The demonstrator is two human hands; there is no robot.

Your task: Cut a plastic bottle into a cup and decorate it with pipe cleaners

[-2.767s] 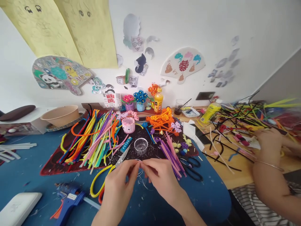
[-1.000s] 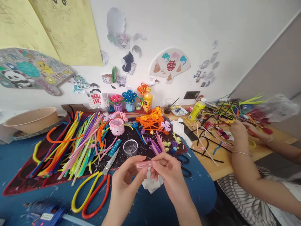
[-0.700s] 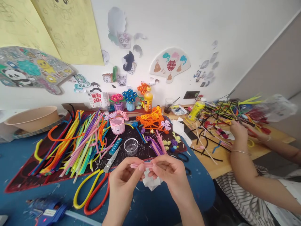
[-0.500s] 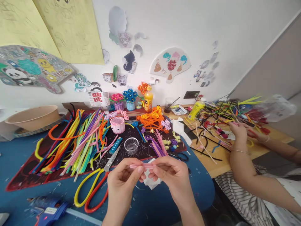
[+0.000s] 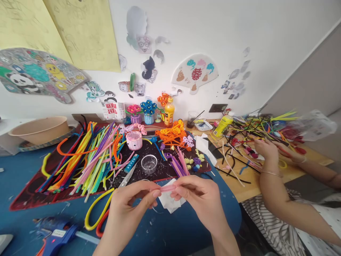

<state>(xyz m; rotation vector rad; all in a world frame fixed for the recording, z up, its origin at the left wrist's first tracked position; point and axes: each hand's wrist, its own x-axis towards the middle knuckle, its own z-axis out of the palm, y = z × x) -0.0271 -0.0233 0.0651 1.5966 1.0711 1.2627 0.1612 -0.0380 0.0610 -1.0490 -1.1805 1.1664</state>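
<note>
Between my two hands is a short piece of pink pipe cleaner [image 5: 167, 188], held level above the blue table. My left hand [image 5: 137, 202] pinches its left end between thumb and forefinger. At the other end, my right hand [image 5: 198, 197] grips it the same way. A crumpled white tissue [image 5: 170, 203] lies on the table just beneath the piece. Scissors [image 5: 98, 211] with yellow and red handles lie partly hidden behind my left hand. Beyond my hands stand bundled pink and purple pipe cleaners [image 5: 181, 161] and a clear round dish [image 5: 149, 164].
Many coloured pipe cleaners [image 5: 87, 160] cover the dark mat's left side. A blue glue gun [image 5: 57, 233] with a lit red light lies front left. Finished flower pots [image 5: 148, 113] and a juice bottle [image 5: 169, 113] line the wall. At right, a co-worker's hands [image 5: 269, 149] work over a wooden table.
My left hand has shifted left and its fingers have slid toward the end of the pink piece. It now covers more of the scissors. The view has tilted slightly.
</note>
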